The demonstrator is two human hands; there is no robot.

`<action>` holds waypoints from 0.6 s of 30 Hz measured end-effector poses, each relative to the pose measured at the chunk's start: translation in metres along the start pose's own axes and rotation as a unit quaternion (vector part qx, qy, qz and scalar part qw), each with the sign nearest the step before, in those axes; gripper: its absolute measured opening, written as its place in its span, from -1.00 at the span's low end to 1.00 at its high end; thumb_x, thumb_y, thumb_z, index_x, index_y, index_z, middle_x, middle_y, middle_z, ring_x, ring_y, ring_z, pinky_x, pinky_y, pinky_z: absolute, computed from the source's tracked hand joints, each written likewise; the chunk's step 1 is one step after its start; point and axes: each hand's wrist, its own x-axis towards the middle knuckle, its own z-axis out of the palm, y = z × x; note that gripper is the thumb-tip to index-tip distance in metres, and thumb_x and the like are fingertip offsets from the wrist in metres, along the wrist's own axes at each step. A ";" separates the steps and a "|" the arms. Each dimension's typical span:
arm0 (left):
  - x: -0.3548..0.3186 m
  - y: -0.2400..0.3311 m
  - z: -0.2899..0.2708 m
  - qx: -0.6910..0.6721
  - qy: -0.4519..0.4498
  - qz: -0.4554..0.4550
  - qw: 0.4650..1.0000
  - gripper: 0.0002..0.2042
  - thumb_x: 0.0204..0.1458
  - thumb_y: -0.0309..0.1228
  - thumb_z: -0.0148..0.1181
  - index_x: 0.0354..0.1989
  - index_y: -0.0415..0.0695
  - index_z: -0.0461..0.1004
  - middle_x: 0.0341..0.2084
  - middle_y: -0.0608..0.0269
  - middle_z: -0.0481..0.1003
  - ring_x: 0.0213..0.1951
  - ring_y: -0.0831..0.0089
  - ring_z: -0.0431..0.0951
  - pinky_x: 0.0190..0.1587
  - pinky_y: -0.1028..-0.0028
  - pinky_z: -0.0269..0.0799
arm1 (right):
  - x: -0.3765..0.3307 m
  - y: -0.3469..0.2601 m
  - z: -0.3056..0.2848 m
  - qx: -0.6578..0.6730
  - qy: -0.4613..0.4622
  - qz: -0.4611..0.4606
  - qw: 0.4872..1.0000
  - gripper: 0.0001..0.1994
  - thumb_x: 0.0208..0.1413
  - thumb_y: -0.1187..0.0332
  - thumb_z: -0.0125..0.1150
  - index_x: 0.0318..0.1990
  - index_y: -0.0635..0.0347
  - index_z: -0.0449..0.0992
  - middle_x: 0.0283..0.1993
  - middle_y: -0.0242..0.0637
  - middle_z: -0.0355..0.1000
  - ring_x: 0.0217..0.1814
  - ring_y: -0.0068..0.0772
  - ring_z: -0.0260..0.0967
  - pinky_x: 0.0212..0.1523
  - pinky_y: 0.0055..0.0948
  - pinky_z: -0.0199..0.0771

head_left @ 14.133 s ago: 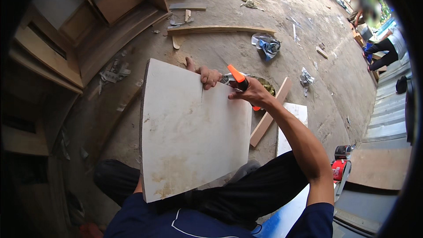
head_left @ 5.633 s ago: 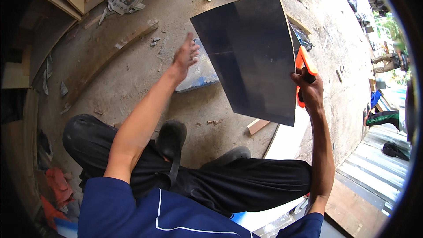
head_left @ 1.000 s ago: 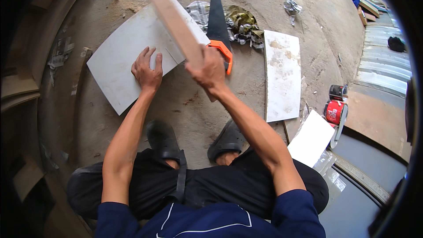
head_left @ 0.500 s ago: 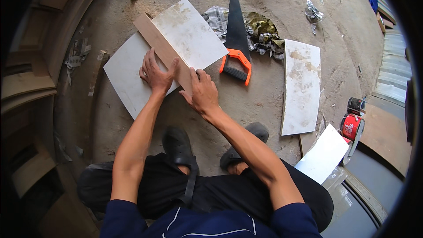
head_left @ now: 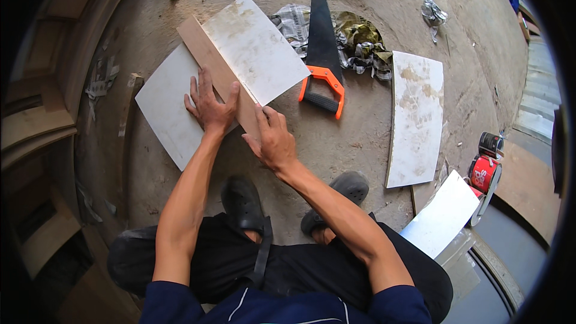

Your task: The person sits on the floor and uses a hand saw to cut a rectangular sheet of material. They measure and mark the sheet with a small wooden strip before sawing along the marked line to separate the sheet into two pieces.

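Observation:
A narrow wooden plank point(head_left: 211, 60) lies slantwise across two white boards: a stained upper board point(head_left: 258, 48) to its right and a lower board point(head_left: 165, 99) to its left. My left hand point(head_left: 211, 107) rests on the plank's middle and left edge, fingers spread. At the near end, my right hand point(head_left: 275, 138) grips the plank, fingers along its right edge and thumb across the wood. Just right of the boards, a handsaw point(head_left: 324, 42) with an orange and black handle lies on the floor, its blade pointing away from me.
Crumpled newspaper point(head_left: 363, 42) lies beside the saw blade. Farther right are a stained white board point(head_left: 417, 120), a smaller white panel point(head_left: 441, 213) and a red roll point(head_left: 483, 173). Wooden frames point(head_left: 42, 123) stand along the left. My shoes point(head_left: 242, 201) are close below the boards.
The view has shifted slightly. Both hands stay on the plank in nearly the same places, and the plank, boards and saw keep their arrangement.

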 end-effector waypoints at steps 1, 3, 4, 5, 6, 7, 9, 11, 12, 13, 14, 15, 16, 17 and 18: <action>0.000 -0.001 0.001 0.003 0.000 0.001 1.000 -0.12 -0.06 0.18 0.12 0.40 0.00 0.02 0.37 0.26 0.09 0.40 0.19 -0.05 0.36 0.02 -0.39 | 0.000 0.000 0.000 0.003 0.000 0.001 1.000 -0.25 -0.12 0.26 0.40 0.23 0.33 0.21 0.09 -0.13 0.23 0.12 -0.12 0.24 -0.11 -0.32 0.56; 0.000 0.000 0.001 0.006 -0.003 0.001 1.000 -0.12 -0.05 0.20 0.11 0.40 0.01 0.01 0.37 0.26 0.08 0.40 0.19 -0.05 0.36 0.02 -0.39 | -0.001 0.000 -0.001 0.009 0.002 0.004 1.000 -0.25 -0.13 0.27 0.40 0.23 0.34 0.21 0.09 -0.13 0.23 0.12 -0.13 0.24 -0.11 -0.33 0.56; 0.000 0.000 0.001 0.008 -0.005 0.001 1.000 -0.13 -0.05 0.20 0.10 0.40 0.02 0.01 0.37 0.25 0.08 0.40 0.19 -0.05 0.36 0.02 -0.40 | -0.001 0.000 -0.001 0.007 0.004 0.004 1.000 -0.25 -0.13 0.27 0.40 0.23 0.34 0.21 0.09 -0.14 0.23 0.12 -0.13 0.24 -0.11 -0.33 0.56; 0.000 0.000 0.001 0.009 -0.004 0.002 1.000 -0.13 -0.05 0.21 0.10 0.40 0.03 0.01 0.37 0.26 0.08 0.40 0.19 -0.05 0.36 0.01 -0.40 | -0.001 0.000 0.000 0.005 0.005 0.004 1.000 -0.25 -0.13 0.27 0.40 0.23 0.35 0.21 0.09 -0.14 0.23 0.12 -0.13 0.24 -0.12 -0.33 0.56; 0.001 0.001 0.001 0.011 -0.004 0.003 1.000 -0.12 -0.05 0.22 0.09 0.41 0.04 0.01 0.37 0.26 0.08 0.40 0.19 -0.05 0.36 0.01 -0.40 | -0.001 0.000 0.000 0.004 0.007 0.004 1.000 -0.25 -0.13 0.27 0.40 0.23 0.35 0.21 0.09 -0.14 0.23 0.12 -0.14 0.23 -0.12 -0.34 0.56; 0.001 0.001 0.002 0.012 -0.003 0.004 1.000 -0.12 -0.05 0.22 0.09 0.41 0.05 0.01 0.38 0.26 0.08 0.40 0.18 -0.06 0.36 0.01 -0.40 | -0.002 0.001 0.000 0.003 0.007 0.005 1.000 -0.25 -0.13 0.27 0.40 0.23 0.35 0.21 0.09 -0.15 0.23 0.12 -0.14 0.23 -0.13 -0.34 0.57; 0.001 0.000 0.002 0.011 -0.002 0.005 1.000 -0.13 -0.05 0.23 0.08 0.41 0.05 0.01 0.38 0.26 0.07 0.40 0.18 -0.06 0.36 0.01 -0.40 | -0.002 0.000 0.000 0.003 0.006 0.005 1.000 -0.25 -0.13 0.27 0.40 0.23 0.35 0.21 0.09 -0.15 0.23 0.12 -0.15 0.23 -0.15 -0.34 0.58; 0.001 -0.001 0.003 0.011 -0.003 0.006 1.000 -0.13 -0.04 0.24 0.08 0.40 0.06 0.02 0.38 0.26 0.07 0.40 0.17 -0.06 0.35 0.00 -0.40 | -0.001 0.001 0.000 0.010 0.012 0.005 1.000 -0.27 -0.12 0.27 0.40 0.22 0.35 0.23 0.09 -0.14 0.23 0.09 -0.12 0.25 -0.17 -0.31 0.58; 0.001 -0.001 0.003 0.011 -0.003 0.007 1.000 -0.13 -0.04 0.24 0.08 0.40 0.06 0.02 0.37 0.26 0.08 0.40 0.17 -0.06 0.35 0.00 -0.40 | -0.001 0.001 0.000 0.013 0.014 0.005 1.000 -0.28 -0.11 0.27 0.40 0.22 0.34 0.24 0.09 -0.13 0.23 0.08 -0.11 0.26 -0.19 -0.30 0.58; 0.002 -0.002 0.003 0.011 -0.004 0.008 1.000 -0.13 -0.04 0.24 0.08 0.40 0.05 0.03 0.37 0.26 0.08 0.40 0.17 -0.06 0.35 0.00 -0.40 | -0.001 0.001 0.000 0.009 0.012 0.006 1.000 -0.27 -0.11 0.27 0.39 0.23 0.34 0.23 0.09 -0.14 0.23 0.09 -0.12 0.25 -0.19 -0.31 0.58; 0.002 -0.002 0.003 0.013 -0.002 0.009 1.000 -0.14 -0.05 0.24 0.08 0.40 0.05 0.04 0.37 0.25 0.09 0.39 0.17 -0.05 0.35 0.00 -0.39 | -0.001 0.001 0.000 0.004 0.009 0.007 1.000 -0.26 -0.11 0.26 0.39 0.23 0.34 0.22 0.09 -0.15 0.23 0.11 -0.14 0.24 -0.19 -0.32 0.59; 0.002 -0.002 0.003 0.014 0.000 0.009 1.000 -0.14 -0.05 0.24 0.08 0.39 0.05 0.05 0.37 0.25 0.09 0.39 0.16 -0.04 0.35 0.01 -0.38 | -0.001 0.001 0.000 0.000 0.007 0.008 1.000 -0.26 -0.11 0.25 0.38 0.24 0.34 0.21 0.09 -0.15 0.23 0.12 -0.15 0.23 -0.19 -0.33 0.60; 0.002 -0.001 0.002 0.016 0.001 0.010 1.000 -0.14 -0.05 0.24 0.08 0.39 0.05 0.06 0.36 0.24 0.10 0.38 0.16 -0.04 0.35 0.02 -0.37 | 0.000 0.001 0.000 -0.003 0.006 0.009 1.000 -0.26 -0.11 0.25 0.38 0.24 0.34 0.21 0.09 -0.15 0.23 0.12 -0.15 0.23 -0.19 -0.34 0.59; 0.002 0.000 0.000 0.019 0.002 0.015 1.000 -0.16 -0.03 0.23 0.08 0.38 0.03 0.07 0.35 0.24 0.11 0.37 0.15 -0.03 0.34 0.02 -0.35 | 0.000 0.000 0.000 -0.006 0.003 0.010 1.000 -0.26 -0.11 0.25 0.38 0.24 0.34 0.21 0.09 -0.15 0.23 0.12 -0.15 0.22 -0.19 -0.34 0.59; 0.003 0.000 -0.002 0.022 0.002 0.021 1.000 -0.17 -0.02 0.21 0.08 0.37 0.02 0.07 0.34 0.23 0.13 0.37 0.14 -0.02 0.34 0.02 -0.34 | 0.001 0.000 0.000 -0.009 0.001 0.010 1.000 -0.26 -0.11 0.25 0.38 0.24 0.34 0.21 0.09 -0.15 0.23 0.12 -0.15 0.22 -0.19 -0.34 0.59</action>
